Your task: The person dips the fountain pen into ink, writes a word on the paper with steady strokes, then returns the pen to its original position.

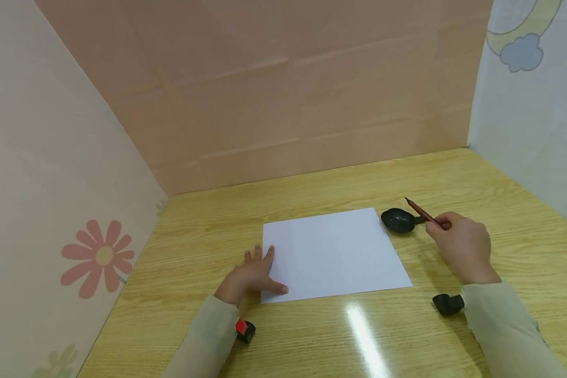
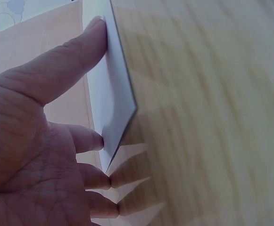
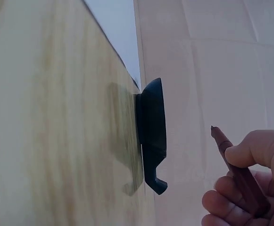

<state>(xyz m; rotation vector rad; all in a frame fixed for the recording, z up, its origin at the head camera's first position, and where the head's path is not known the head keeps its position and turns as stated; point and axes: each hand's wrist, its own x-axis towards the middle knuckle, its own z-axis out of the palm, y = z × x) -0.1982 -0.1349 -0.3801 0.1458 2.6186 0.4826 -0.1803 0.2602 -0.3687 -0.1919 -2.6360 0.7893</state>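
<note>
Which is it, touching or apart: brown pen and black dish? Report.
Apart: the right wrist view shows wall between the brown pen and the black dish.

The right hand [image 3: 266, 157] pinches a reddish-brown pen [image 3: 243, 181] between thumb and curled fingers, its dark tip pointing away from the palm and held clear of the table [image 3: 42, 117]. A dark dish [image 3: 153, 113] rests on the table, its reflection faint on the wood-grain surface, its short bent handle [image 3: 153, 181] on the side away from a sheet of white paper [image 3: 122, 33]. A corner of the paper lies right beside the dish; whether they touch is unclear. Past the table's far edge rises a pinkish wall [image 3: 198, 70].
</note>
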